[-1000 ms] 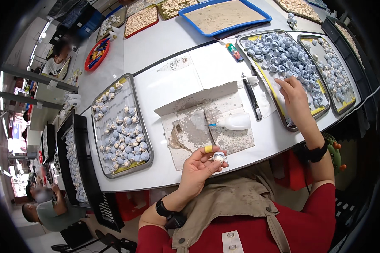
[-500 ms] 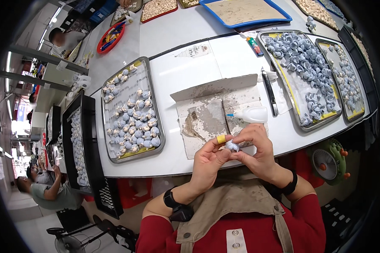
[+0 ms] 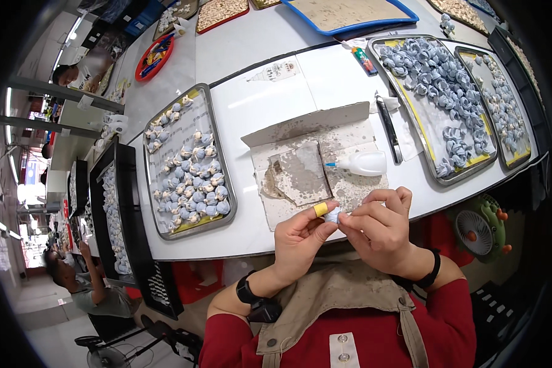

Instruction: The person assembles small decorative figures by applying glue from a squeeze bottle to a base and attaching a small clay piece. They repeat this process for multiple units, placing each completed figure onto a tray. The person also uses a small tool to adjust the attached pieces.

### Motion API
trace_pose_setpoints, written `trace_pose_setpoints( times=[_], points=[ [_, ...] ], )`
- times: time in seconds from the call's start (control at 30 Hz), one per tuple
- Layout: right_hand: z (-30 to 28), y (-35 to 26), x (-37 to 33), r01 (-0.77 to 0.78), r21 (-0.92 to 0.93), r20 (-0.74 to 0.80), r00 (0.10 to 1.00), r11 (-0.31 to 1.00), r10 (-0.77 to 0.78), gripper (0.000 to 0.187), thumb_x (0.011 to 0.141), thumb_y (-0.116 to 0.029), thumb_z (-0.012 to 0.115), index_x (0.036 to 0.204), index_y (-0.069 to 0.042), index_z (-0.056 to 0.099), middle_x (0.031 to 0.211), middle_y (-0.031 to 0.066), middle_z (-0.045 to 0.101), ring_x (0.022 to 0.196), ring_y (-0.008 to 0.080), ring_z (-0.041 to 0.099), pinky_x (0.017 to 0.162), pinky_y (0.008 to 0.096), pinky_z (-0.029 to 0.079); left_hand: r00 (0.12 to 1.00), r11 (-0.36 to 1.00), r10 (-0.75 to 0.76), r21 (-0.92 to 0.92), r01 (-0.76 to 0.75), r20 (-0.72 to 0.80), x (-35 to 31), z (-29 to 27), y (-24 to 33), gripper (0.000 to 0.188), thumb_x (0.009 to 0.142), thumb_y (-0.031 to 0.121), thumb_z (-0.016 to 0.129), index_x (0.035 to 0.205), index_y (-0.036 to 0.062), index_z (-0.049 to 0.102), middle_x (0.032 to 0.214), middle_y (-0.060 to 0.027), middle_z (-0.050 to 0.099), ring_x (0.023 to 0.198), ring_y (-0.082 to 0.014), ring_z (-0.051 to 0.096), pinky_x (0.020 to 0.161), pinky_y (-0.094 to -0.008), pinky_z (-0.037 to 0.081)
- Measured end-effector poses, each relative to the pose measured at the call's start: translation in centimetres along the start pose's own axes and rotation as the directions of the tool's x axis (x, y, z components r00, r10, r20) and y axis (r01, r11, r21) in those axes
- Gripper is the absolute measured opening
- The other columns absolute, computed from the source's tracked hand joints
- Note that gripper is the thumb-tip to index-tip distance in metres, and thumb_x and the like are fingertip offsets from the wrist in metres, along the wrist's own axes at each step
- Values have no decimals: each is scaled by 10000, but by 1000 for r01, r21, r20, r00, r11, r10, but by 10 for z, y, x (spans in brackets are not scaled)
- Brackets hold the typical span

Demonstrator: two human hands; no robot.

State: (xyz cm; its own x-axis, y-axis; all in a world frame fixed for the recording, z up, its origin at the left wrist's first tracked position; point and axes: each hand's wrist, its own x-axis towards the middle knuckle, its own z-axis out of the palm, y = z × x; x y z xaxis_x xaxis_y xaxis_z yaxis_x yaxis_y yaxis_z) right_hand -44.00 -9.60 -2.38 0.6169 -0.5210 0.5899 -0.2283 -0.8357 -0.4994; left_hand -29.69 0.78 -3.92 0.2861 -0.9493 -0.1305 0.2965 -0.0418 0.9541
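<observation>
Two hands meet over the table's point(image 3: 245, 113) near edge: the left hand point(image 3: 302, 242) pinches a small pale-blue piece point(image 3: 332, 215), while the right hand's point(image 3: 380, 230) fingertips bunch together against its side, their hold unclear. Just beyond, a white bottle point(image 3: 368, 164) lies on stained cardboard point(image 3: 334, 118). The left tray point(image 3: 193, 126) holds blue-and-cream pieces point(image 3: 193, 190), the right tray point(image 3: 432, 146) curled blue ones point(image 3: 435, 80).

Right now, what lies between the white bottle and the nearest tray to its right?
In the head view, a slim black tool and some white paper lie between them.
</observation>
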Motion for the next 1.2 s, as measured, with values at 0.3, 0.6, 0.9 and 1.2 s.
trace_pose_setpoints(
  times=[0.3, 0.6, 0.9, 1.2],
  points=[
    [-12, 22, 0, -40, 343, 40, 999, 939, 28, 231, 675, -147, 779, 866, -107, 657, 827, -13, 627, 872, 199, 555, 791, 361, 346, 982, 989, 141, 25, -146, 129, 3, 4, 5, 294, 865, -14, 609, 1153, -61, 569, 1161, -158, 601, 1017, -159, 589, 877, -284, 503],
    [-11, 33, -4, -446, 798, 457, 886, 406, 75, 525, 716, -133, 776, 1186, -5, 580, 1140, 124, 630, 1021, 194, 614, 883, 302, 481, 967, 973, 165, -192, -127, 195, 0, 9, 2, 298, 847, 14, 644, 1131, -50, 583, 1110, -162, 623, 1007, -201, 611, 885, -313, 499],
    [-15, 32, -10, -319, 864, 326, 944, 390, 51, 428, 696, -113, 785, 1080, -9, 627, 1087, 167, 646, 1019, 272, 628, 871, 346, 497, 943, 970, 214, 62, -237, 254, -1, 16, 11, 260, 858, 88, 659, 1069, -54, 609, 1023, -161, 655, 948, -194, 630, 827, -293, 509],
    [1, 26, -10, -244, 921, 244, 969, 305, 39, 415, 686, -107, 794, 1066, -23, 651, 1029, 155, 664, 950, 261, 638, 829, 335, 496, 969, 994, 96, -66, -83, 228, -4, 8, 10, 282, 814, 52, 698, 1080, -20, 643, 983, -108, 678, 866, -116, 632, 766, -235, 523]
  ],
)
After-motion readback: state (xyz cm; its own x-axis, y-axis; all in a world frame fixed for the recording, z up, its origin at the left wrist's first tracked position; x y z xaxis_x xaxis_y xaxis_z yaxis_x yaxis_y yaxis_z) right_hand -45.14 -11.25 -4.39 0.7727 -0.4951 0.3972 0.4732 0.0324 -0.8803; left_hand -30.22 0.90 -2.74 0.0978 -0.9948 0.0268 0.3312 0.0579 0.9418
